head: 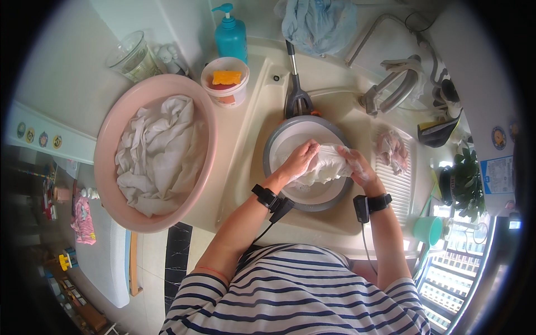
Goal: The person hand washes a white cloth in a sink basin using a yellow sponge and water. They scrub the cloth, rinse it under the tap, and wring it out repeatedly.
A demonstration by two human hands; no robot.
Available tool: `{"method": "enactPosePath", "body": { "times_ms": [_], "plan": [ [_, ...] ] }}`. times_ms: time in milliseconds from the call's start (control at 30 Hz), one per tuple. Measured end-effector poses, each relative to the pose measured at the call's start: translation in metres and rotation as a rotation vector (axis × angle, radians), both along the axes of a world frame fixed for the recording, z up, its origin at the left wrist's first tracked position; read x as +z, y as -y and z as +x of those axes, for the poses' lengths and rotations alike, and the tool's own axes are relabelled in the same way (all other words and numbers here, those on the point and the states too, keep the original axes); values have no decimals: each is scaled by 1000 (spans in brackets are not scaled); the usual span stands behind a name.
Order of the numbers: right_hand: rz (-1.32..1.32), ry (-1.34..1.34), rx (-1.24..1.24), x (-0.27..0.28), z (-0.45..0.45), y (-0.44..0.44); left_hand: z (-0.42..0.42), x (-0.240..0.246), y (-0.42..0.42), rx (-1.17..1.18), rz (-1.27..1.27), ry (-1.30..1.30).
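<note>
Over a round grey-rimmed basin [272, 138] in the sink, a wet white cloth [328, 163] is stretched between both hands. My left hand [302, 159] grips the cloth's left end with curled fingers. Its right end is held by my right hand [356, 165], which has suds on it. Cloudy water with some foam lies in the basin below. To the left, a large pink basin [211, 159] holds a crumpled white cloth [161, 155].
Behind the basin stands a dark-handled tool [298, 94]. A metal faucet [370, 100] rises at the back right. A crumpled pinkish cloth [392, 151] lies on the ribbed washboard surface [395, 192]. A white bucket [228, 96] and a teal pump bottle [231, 37] stand at the back left.
</note>
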State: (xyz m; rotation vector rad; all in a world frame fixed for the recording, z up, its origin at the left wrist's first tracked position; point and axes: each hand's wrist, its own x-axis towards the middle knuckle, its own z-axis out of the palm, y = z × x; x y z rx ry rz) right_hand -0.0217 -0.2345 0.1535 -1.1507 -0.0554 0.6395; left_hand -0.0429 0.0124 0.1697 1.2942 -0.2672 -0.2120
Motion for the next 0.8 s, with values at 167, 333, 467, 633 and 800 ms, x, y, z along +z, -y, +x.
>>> {"method": "enactPosePath", "body": {
  "times_ms": [167,333,467,633,800],
  "plan": [
    [-207,52,-48,40,-6,-23,3,7,-8,-148,35,-200],
    [-220,195,-116,56,-7,-37,-3,32,-10,-230,-126,-447],
    [-324,198,-200,45,-6,-41,-10,44,-8,-111,-437,-514],
    [-528,349,-241,42,-30,-49,-6,41,-19,-221,-492,-376],
    [-607,587,-96,50,-69,-76,-13,49,-8,-167,-446,-277]
  ]
}}
